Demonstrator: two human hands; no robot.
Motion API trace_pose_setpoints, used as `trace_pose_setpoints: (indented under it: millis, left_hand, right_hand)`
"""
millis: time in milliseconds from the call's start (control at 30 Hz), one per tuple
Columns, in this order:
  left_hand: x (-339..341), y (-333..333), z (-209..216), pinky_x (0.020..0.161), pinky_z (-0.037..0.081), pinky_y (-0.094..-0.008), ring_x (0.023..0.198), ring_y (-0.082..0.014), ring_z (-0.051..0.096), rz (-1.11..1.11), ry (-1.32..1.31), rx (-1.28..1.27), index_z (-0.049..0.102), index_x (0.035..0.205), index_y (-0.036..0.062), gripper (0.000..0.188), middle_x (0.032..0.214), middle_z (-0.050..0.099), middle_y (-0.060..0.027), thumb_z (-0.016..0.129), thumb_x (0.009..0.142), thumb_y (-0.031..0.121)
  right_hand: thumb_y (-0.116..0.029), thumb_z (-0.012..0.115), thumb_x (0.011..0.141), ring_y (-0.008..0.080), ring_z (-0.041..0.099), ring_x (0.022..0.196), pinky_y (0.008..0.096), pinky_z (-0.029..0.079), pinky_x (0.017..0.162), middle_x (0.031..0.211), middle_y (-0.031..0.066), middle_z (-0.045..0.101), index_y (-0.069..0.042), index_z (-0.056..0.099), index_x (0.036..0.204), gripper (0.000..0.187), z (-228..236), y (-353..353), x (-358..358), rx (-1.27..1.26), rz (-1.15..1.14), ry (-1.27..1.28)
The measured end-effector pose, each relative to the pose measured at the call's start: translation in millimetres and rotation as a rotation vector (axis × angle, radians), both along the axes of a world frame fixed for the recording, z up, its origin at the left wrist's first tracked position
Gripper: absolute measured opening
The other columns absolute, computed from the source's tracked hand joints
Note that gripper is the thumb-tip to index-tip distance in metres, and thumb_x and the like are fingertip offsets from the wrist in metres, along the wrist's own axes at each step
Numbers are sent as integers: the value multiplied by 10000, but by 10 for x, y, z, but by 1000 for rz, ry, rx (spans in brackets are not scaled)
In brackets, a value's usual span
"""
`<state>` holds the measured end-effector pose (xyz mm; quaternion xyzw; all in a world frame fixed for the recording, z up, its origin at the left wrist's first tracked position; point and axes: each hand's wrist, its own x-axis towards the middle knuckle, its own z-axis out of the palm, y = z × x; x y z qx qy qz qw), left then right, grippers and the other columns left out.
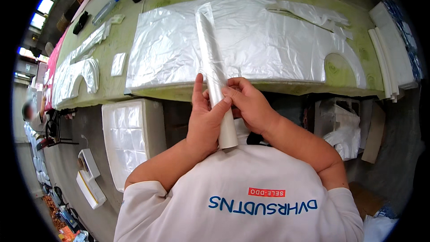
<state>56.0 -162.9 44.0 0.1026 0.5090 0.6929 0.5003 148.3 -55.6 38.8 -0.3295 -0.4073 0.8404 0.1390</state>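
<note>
Left hand point(205, 123), right hand point(251, 105): film roll point(209, 47) between.

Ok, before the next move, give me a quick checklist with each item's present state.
1. Left hand on the plastic roll: ok, thumb against it.
2. Right hand on the roll: ok, thumb and fingers at it.
3. Roll's far end off the plastic sheeting: cannot tell; it overlaps it in view.
4. Sheeting smooth: not ok, wrinkled.
5. Bottle apart from the sheeting: ok, off to its left.
</note>
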Motion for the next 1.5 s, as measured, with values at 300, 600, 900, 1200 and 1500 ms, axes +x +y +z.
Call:
trace_pose_setpoints:
  millis: [300, 600, 900, 1200, 1500]
  left_hand:
    - [138, 226, 24, 1054, 431, -354, 1288, -214, 476, -146, -5, -92, -69, 1634, 179, 900, 1473, 399, -119, 566, 999, 117]
    - [-384, 614, -99, 1115, 349, -482, 1348, -402, 412, -335, 1549, 49, 614, 1360, 131, 451, 1459, 461, -198, 689, 923, 214]
    - [-1328, 2006, -203, 1019, 465, -453, 1238, -406, 543, -390, 1341, -272, 664, 1301, 171, 386, 1391, 568, -180, 639, 949, 328]
    - [-1942, 1925, 54, 942, 442, -358, 1112, -179, 557, -628, 878, -403, 628, 1350, 125, 495, 1228, 654, -29, 667, 963, 430]
    - [-1784, 2199, 315, 1045, 425, -381, 1196, -239, 572, -933, 1046, -647, 642, 1319, 76, 619, 1279, 657, -101, 756, 866, 482]
  right_hand:
    - [-213, 538, 1037, 168, 642, 1007, 339, 551, 843, 1176, 94, 652, 6, 502, 1393, 420, -177, 159, 253, -92, 15, 47]
    - [-152, 607, 994, 133, 617, 972, 286, 522, 845, 1164, 95, 638, 39, 521, 1382, 440, -196, 356, 498, -10, -123, 23]
    - [-113, 641, 962, 130, 604, 996, 293, 508, 894, 1147, 77, 646, 23, 548, 1362, 433, -227, 497, 924, 174, -42, -101]
    - [-50, 646, 934, 139, 601, 1087, 304, 484, 979, 1219, 79, 637, 6, 556, 1360, 438, -263, 618, 1282, 252, 23, -142]
    - [-70, 694, 929, 125, 597, 1046, 301, 500, 939, 1220, 71, 632, -14, 548, 1363, 461, -372, 615, 1320, 257, 12, -98]
